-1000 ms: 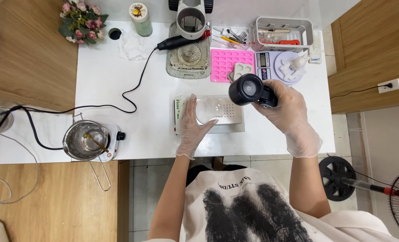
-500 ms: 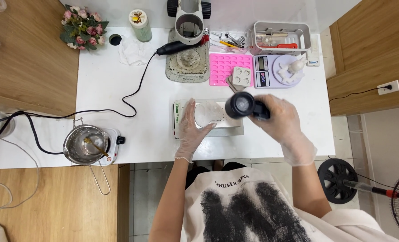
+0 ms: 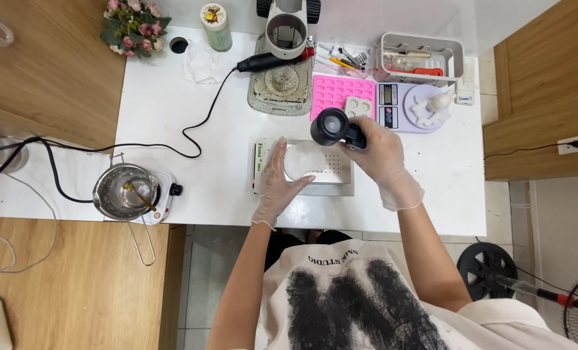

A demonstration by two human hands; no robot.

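White rectangular worktable [image 3: 172, 104] as before, nothing on it shifted between the earlier views and this one. Flat grey metal plate with a small perforated patch [image 3: 331, 170] in the same spot near the front edge, at the centre. Dome-lidded steel pot on a small white electric hob [image 3: 128, 192] untouched at the left edge, black cable trailing off it. Grey stand with a ring-shaped head [image 3: 282, 58], pink silicone mould tray [image 3: 337, 91], small lilac digital scale carrying a white figurine [image 3: 425, 107] and white open-topped organiser box [image 3: 422, 55] all unmoved along the back.

Main change: black handheld blower with a round nozzle [image 3: 334, 127] brought down and leftward from above the scale side, now directly over the plate's rear edge, nozzle mouth facing up toward the camera. Right hand [image 3: 380, 152], in a thin clear glove, closed around the blower's body, fingers wrapped tight. Left hand [image 3: 279, 185], also gloved, shifted only slightly; fingers spread and laid flat on the plate's left part, thumb curving along the rim of a pale round translucent disc [image 3: 305, 162] lying on the plate.

Likely reading: positioning done, blower and disc now close together, disc steadied and work on it about to start. Running or idle: impossible to tell.
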